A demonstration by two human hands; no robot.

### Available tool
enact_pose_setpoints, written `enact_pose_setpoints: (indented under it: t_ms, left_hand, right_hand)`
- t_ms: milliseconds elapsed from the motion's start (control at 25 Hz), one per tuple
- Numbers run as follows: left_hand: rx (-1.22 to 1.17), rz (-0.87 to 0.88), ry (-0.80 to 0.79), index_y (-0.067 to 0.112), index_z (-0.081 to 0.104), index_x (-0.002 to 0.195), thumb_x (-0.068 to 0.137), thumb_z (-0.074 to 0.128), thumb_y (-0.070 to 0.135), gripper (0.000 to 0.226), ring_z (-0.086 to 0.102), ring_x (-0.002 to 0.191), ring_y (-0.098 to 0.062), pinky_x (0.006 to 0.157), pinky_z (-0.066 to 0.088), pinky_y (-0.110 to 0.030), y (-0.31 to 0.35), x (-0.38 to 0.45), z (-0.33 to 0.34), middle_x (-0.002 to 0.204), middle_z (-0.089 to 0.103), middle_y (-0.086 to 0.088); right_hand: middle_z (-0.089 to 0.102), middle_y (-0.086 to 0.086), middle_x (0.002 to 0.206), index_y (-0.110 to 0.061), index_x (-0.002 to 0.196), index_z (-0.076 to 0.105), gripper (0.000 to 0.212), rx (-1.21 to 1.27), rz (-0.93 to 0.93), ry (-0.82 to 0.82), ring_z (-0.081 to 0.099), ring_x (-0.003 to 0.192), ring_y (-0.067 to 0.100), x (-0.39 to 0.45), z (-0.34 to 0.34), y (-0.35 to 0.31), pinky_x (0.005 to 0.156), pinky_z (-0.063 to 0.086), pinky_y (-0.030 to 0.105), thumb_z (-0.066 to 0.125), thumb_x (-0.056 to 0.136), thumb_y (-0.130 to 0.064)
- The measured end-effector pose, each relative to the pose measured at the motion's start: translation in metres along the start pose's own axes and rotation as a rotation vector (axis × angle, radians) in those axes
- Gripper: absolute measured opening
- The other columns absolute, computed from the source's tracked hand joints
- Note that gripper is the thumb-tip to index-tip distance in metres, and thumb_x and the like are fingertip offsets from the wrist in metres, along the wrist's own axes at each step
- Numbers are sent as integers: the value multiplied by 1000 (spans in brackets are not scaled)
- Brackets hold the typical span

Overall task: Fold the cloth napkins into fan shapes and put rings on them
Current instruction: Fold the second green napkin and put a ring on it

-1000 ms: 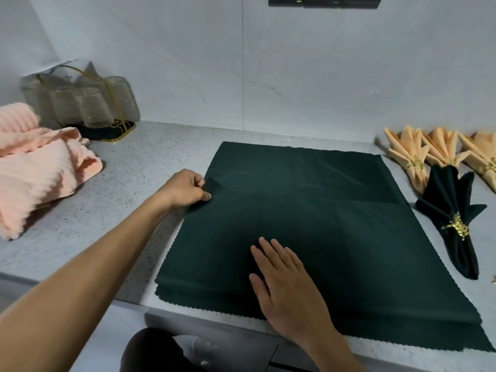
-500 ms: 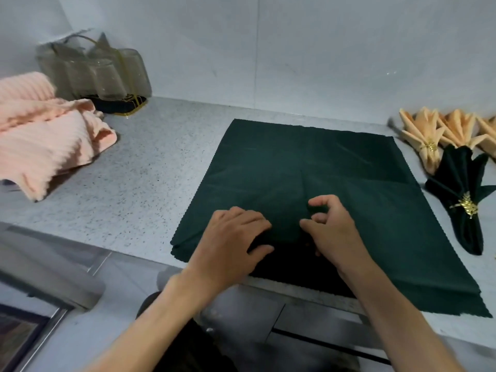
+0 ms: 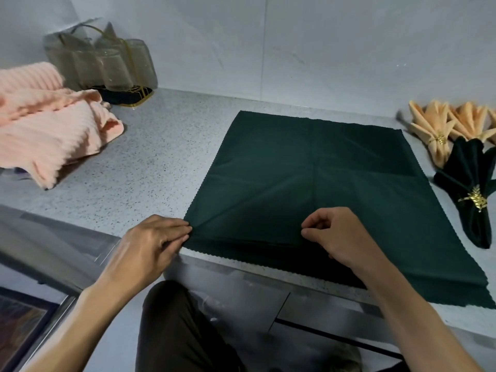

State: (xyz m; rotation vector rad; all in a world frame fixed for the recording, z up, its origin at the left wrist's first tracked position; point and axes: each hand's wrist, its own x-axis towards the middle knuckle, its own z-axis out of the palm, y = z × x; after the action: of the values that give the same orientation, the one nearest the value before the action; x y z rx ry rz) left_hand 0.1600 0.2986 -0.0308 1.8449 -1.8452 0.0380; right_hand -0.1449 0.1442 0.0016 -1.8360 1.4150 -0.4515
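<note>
A napkin (image 3: 308, 183) lies spread flat on the desk (image 3: 150, 167), at its near edge and right of centre. The left hand (image 3: 150, 248) holds the napkin's near left corner; the right hand (image 3: 338, 237) pinches a fold along its near edge, further right. Far left on the desk sits a heaped towel (image 3: 45, 130), with a rack of glasses (image 3: 104, 65) behind it against the wall. At the far right lie folded napkins in rings (image 3: 440, 130), and just nearer, one more ringed napkin (image 3: 472, 189) beside the spread napkin's right edge
</note>
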Motion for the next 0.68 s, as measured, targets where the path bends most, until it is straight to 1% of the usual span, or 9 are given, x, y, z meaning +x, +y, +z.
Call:
enact_pose_setpoints:
  t_ms: [120,160,240,320,400,480,560,640,680]
  left_hand:
    - [1,-125,105,20,80,91,83,79,25,9,64,88,-5,79,46,-14,6,1,6,96,74,11]
    - [-40,-200,131,21,81,86,78,83,18,9,64,83,-2,77,48,-16,8,3,7,91,74,13]
    - [-139,-316,129,23,81,81,76,83,13,11,66,80,-3,74,52,-19,8,4,7,88,72,18]
    - [-155,-334,90,24,81,82,79,80,16,9,66,81,-3,76,54,-26,7,3,8,89,70,20]
    - [-96,-322,87,24,80,84,84,74,24,6,65,84,-8,75,55,-33,10,3,8,90,69,21]
    - [52,-302,63,24,80,83,83,59,36,24,63,83,-16,69,53,-33,17,3,6,90,69,17]
    - [275,-250,6,21,79,85,81,44,38,39,60,84,-23,68,51,-35,26,1,2,95,71,9]
    - [425,-244,-7,14,76,99,78,42,33,44,60,100,-30,79,51,-44,40,9,2,114,70,-2]
    - [420,-244,9,10,72,110,81,42,31,46,58,111,-34,88,50,-48,51,18,6,125,65,-8]
  right_hand:
    - [67,-7,65,-24,74,72,12,-36,-18,2,58,51,1,-2,0,-1,50,41,16,80,81,-19]
    - [68,-7,66,-25,73,72,12,-57,-24,9,61,56,2,-3,1,-2,52,42,15,80,81,-20]
    - [67,-10,69,-27,73,71,12,-101,-37,16,62,62,1,-4,3,-3,52,39,9,79,81,-21]
    - [67,-11,69,-28,73,71,13,-134,-51,4,61,60,-2,-4,2,-2,50,39,7,78,82,-20]
    - [67,-11,68,-29,73,72,14,-129,-57,-31,61,61,-5,-4,-1,-1,49,40,7,77,81,-18]
    - [68,-11,68,-29,72,73,14,-123,-54,-65,62,60,-4,-4,-3,-2,50,40,9,78,81,-19]
    - [67,-12,65,-29,72,73,13,-142,-67,-79,61,57,-4,-3,-3,0,50,39,10,78,81,-21]
    - [65,-11,59,-27,72,74,11,-138,-71,-88,58,50,-3,-1,-4,0,48,39,11,78,81,-22]
    - [64,-11,56,-27,72,74,11,-129,-69,-89,56,48,-2,-1,-3,0,48,39,13,78,81,-22]
